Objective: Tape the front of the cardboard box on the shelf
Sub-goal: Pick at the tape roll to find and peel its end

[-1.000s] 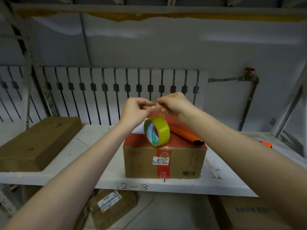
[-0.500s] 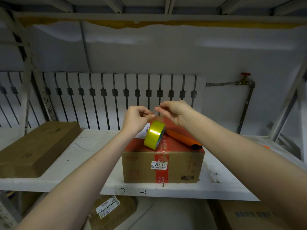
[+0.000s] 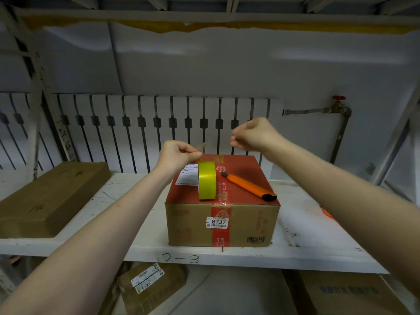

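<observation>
On the white shelf board (image 3: 118,205) marked "2-3": one brown cardboard box with a red top and a red vertical band (image 3: 222,214), front face toward the camera, white label "8737" on the band.

On top of that box, left of centre: one yellow-green roll of tape (image 3: 206,180), upright on its edge, seen edge-on now; a second ago it was tilted with its hollow core facing the camera. Whether it rests on the box or hangs from the tape end cannot be told.

On top of the box, right of the roll: one orange utility knife with a black end (image 3: 247,186), lying diagonally, unmoved.

Above the box's rear left corner: left hand (image 3: 177,155), thumb and forefinger pinched together on a thin clear tape end (image 3: 202,147), blurred.

Above the box's rear right corner: right hand (image 3: 254,134), fingers curled and pinched; what it holds cannot be told. Earlier both hands met above the roll; they are now well apart.

Left of the box, on the same board: one flat brown carton (image 3: 50,196).

Behind the box: white radiator (image 3: 159,123).
</observation>
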`<state>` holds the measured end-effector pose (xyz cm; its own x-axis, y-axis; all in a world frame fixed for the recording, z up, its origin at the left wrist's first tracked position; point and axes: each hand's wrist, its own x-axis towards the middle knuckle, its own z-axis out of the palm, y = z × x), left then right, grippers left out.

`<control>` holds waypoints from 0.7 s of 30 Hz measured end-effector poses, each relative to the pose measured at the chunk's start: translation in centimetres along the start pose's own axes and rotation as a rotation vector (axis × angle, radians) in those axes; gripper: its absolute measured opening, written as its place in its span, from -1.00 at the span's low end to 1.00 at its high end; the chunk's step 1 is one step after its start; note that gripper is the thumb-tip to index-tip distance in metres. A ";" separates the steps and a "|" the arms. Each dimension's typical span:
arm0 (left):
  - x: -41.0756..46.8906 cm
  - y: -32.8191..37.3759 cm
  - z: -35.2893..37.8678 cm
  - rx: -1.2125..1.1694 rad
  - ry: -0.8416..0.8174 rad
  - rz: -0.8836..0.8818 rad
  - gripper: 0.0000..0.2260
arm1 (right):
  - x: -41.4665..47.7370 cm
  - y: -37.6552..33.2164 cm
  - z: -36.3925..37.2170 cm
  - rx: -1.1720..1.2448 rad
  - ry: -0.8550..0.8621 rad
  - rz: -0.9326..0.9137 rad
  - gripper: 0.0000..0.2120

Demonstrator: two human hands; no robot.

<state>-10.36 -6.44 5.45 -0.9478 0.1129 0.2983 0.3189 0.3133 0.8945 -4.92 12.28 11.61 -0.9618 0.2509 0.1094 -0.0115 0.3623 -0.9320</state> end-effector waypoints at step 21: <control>1.4 0.4 -0.3 -0.022 -0.178 -0.007 -0.98 | 2.1 5.1 3.9 -0.089 0.017 -0.627 -0.86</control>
<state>-11.54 -6.45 6.31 -0.9329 0.2766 0.2306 0.3106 0.2939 0.9040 -8.08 11.18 5.70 -0.7753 -0.0191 0.6313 -0.5476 0.5181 -0.6570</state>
